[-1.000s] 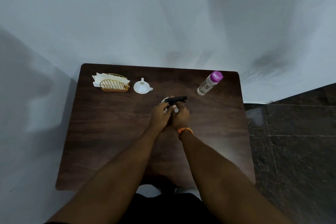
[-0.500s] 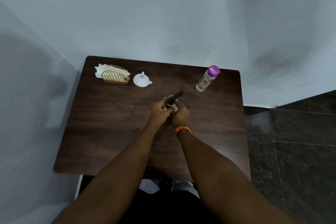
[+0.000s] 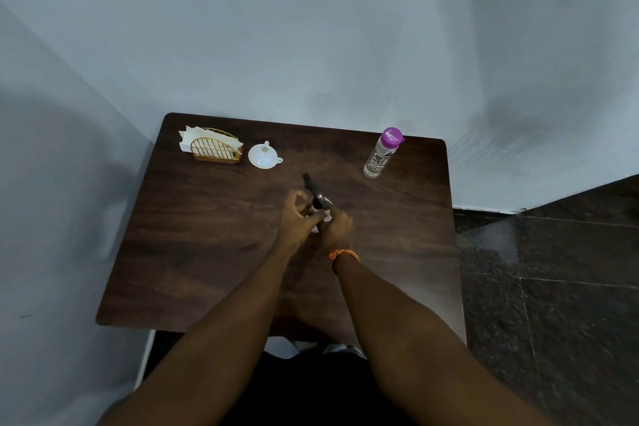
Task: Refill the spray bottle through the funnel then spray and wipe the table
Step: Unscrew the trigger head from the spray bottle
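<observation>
Head camera, looking down: 2 bare forearms reach forward over a dark wood-grain table (image 3: 193, 252) with rounded corners. Both hands meet near the table's middle around a small spray bottle (image 3: 320, 206). Its black trigger head (image 3: 313, 188) sticks out above the fingers, nozzle pointing away toward the far left; the pale bottle body is mostly hidden, so its contents cannot be seen. The left hand (image 3: 298, 223) is curled against the bottle's left side, thumb and fingers bent in close to the neck. The right hand (image 3: 337, 230) is closed around the lower part of the bottle from the right. An orange thread band (image 3: 344, 255) circles the right wrist.

Along the far edge, at the left corner, a gold wire napkin holder (image 3: 214, 149) with an arched front holds a stack of white paper napkins (image 3: 190, 138). Just beside it to the right lies a white plastic funnel (image 3: 263, 156), wide mouth up, with a small tab at its rim. Well apart at the far right stands a clear plastic water bottle (image 3: 380, 157) with a purple cap and printed lettering, leaning in the wide-angle view; its fill level cannot be told.

The table sits in a corner of plain pale grey-blue walls (image 3: 311, 28). To the right, the floor (image 3: 553, 287) is dark speckled stone tile with thin pale joints.
</observation>
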Tool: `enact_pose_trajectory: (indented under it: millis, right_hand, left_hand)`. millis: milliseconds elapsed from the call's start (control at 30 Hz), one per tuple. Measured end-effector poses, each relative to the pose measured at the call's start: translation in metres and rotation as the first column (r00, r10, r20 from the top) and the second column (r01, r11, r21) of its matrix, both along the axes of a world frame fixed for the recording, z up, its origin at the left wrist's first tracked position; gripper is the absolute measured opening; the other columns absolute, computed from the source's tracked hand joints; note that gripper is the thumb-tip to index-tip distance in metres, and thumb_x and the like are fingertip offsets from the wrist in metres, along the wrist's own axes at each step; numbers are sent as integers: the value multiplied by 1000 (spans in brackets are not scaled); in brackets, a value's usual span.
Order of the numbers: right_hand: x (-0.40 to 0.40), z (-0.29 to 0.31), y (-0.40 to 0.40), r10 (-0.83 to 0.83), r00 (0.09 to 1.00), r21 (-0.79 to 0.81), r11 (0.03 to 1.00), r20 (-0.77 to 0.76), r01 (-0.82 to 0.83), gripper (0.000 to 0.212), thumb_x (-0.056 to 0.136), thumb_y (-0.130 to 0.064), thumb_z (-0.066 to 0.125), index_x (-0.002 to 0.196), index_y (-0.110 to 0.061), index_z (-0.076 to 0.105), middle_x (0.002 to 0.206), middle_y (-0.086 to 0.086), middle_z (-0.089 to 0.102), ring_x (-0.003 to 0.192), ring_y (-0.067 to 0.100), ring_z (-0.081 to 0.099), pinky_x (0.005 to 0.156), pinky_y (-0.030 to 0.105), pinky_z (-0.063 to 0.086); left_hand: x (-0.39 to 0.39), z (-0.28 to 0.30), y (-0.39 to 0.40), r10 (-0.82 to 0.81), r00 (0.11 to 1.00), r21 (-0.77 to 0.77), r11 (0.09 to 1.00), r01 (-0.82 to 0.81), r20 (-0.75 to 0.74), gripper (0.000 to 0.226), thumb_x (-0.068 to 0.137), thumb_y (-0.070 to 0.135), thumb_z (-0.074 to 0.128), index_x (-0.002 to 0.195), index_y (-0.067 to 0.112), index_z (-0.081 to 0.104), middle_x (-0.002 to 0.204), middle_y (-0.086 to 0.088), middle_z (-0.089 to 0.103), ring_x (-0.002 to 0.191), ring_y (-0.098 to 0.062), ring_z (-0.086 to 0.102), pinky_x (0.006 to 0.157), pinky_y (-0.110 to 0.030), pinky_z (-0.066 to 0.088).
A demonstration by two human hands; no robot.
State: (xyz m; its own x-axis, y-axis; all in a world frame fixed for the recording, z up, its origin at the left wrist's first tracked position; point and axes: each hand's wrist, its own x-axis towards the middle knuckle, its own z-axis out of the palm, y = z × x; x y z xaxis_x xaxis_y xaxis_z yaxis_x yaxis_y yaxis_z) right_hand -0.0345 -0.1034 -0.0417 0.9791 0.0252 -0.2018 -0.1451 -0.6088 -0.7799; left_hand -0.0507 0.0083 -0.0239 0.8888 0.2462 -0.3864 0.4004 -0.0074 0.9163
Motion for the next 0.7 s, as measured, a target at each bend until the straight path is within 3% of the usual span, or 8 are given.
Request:
enact_pose_trajectory:
  millis: [33,100,200,267,367,467,567,700]
  right_hand:
    - [-1,0,-1,15,1000,-19,1000,12,-15,55,85,-43,49,131,-26,74,100,12,81,93,34,75,76,43,60]
    - [-2,0,-5,45,999,-39,998,22,-45,53,87,-44,49,132,-27,72,103,9,81,95,31,75,77,40,60]
    - [-2,-1,-9,16,1000,0,1000,-24,-16,40,96,-38,57,130,-26,74,101,11,81,93,33,75,69,32,50]
    - [-3,-1,-9,-14,1000,32,999,-25,15,41,94,-42,59,130,-29,75,102,13,80,94,34,74,70,33,51]
    - [-5,-3,-10,2,999,-4,1000,-35,-3,40,95,-41,68,132,-27,74,103,17,79,94,37,72,75,44,57]
    - [-6,-3,-12,19,999,-19,1000,-48,-20,42,96,-44,70,134,-27,73,106,17,78,97,37,72,77,46,58]
    - [-8,-10,-14,31,999,-4,1000,-40,-31,59,89,-68,56,134,-33,72,109,13,79,100,34,73,80,47,60]
    - [-8,-23,-16,31,999,-9,999,-33,-32,80,86,-87,40,133,-31,72,109,11,80,99,33,74,79,48,61]
  left_hand:
    - [-2,2,-1,-20,1000,-32,999,20,-12,74,79,8,90,141,12,51,121,-2,74,112,-19,73,84,-24,61]
    - [-3,5,-4,-86,996,-22,996,86,-20,76,84,4,84,151,22,51,124,10,72,114,-5,70,86,-19,60]
    - [-2,10,-6,-112,993,64,991,114,-29,49,90,3,77,135,18,70,112,9,76,102,6,70,91,-24,58]
    - [-6,15,-9,-51,998,98,994,54,-30,31,91,-3,74,120,6,75,95,6,76,84,11,71,79,-16,54]
    - [-12,22,-13,8,999,107,994,-11,33,31,90,-8,72,119,2,75,97,1,78,86,8,73,79,-11,52]
    - [-16,32,-14,20,998,98,995,-25,56,37,90,-9,71,125,4,73,106,5,77,96,11,72,86,-8,52]
    - [-18,34,-11,33,998,73,997,-37,53,37,89,-8,74,123,7,74,105,13,78,105,-2,75,92,-18,57]
    - [-23,42,-7,12,999,69,997,-16,50,30,91,3,79,120,11,77,114,4,79,111,-10,74,102,-34,59]
